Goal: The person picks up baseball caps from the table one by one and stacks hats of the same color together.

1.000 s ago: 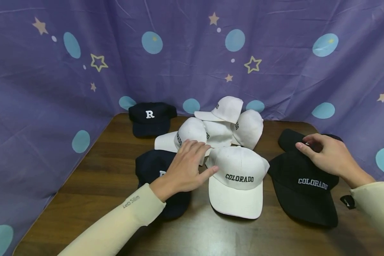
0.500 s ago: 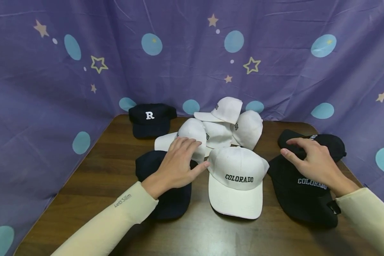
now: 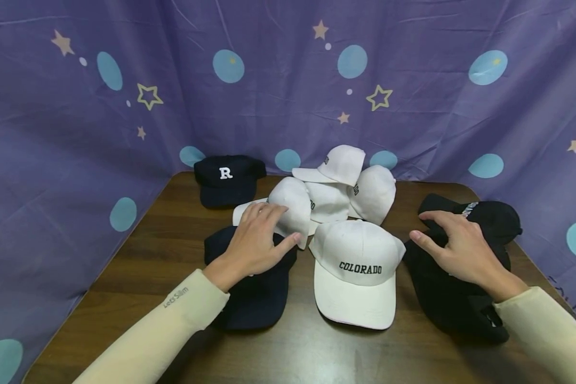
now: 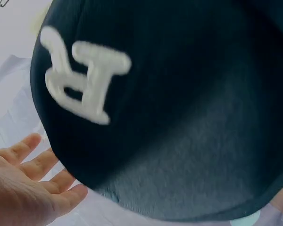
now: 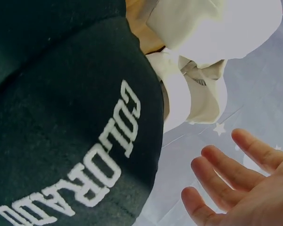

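Over the front navy cap point(image 3: 256, 304) hovers my left hand point(image 3: 249, 240), its fingers spread and relaxed with nothing in them. In the left wrist view that navy cap point(image 4: 179, 141) shows a white R, and the fingers are beside its edge. My right hand point(image 3: 468, 253) is above the front black cap point(image 3: 446, 309), fingers loosely extended and holding nothing. White COLORADO lettering shows on the black cap point(image 5: 85, 117) in the right wrist view. Between the hands lies a white COLORADO cap point(image 3: 357, 266), brim toward me.
Behind, several white caps point(image 3: 290, 205) are heaped together, one white cap point(image 3: 341, 162) on top. A navy R cap point(image 3: 229, 181) sits at the back left, another black cap point(image 3: 494, 218) at the right. A purple curtain point(image 3: 288, 106) hangs behind the wooden table point(image 3: 144, 277).
Both hands have drawn back toward me, the left also shifting left. The right hand has come off the back black cap and moved left over the front one. The caps stay put.
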Tool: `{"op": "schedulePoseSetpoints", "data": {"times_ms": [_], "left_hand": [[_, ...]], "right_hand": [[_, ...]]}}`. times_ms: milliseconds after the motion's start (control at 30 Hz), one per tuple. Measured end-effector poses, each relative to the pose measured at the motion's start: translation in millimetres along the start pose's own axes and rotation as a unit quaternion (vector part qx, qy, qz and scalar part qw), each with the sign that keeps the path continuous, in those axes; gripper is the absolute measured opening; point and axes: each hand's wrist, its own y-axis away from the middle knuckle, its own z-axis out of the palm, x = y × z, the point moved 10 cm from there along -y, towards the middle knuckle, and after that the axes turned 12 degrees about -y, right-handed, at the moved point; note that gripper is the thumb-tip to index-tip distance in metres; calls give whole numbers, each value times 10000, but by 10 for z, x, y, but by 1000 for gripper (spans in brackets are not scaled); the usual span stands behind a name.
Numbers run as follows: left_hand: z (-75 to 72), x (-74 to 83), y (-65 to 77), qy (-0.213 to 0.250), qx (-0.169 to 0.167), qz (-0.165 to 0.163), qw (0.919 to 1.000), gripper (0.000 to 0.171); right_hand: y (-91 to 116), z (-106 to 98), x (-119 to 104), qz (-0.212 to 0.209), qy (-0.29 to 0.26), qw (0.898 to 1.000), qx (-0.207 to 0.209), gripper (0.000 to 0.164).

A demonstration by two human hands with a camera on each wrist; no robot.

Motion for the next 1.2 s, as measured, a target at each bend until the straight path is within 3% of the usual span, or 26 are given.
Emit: {"op": "schedulePoseSetpoints", "data": {"times_ms": [467,733,1200], "left_hand": [[-250,-377,-85,-143,241,-262,9993,66],[-222,-605,-100,-158,130,-531,9984,71],[-175,-981,-160,-52,-13,-936,9956,67]], "right_hand": [[16,33,-71,-9,-83,10000,17,53],[31,99,-129,-58,-359,9993,-6,56],[18,248,-433,-751,-597,9954,-22,55]]}}
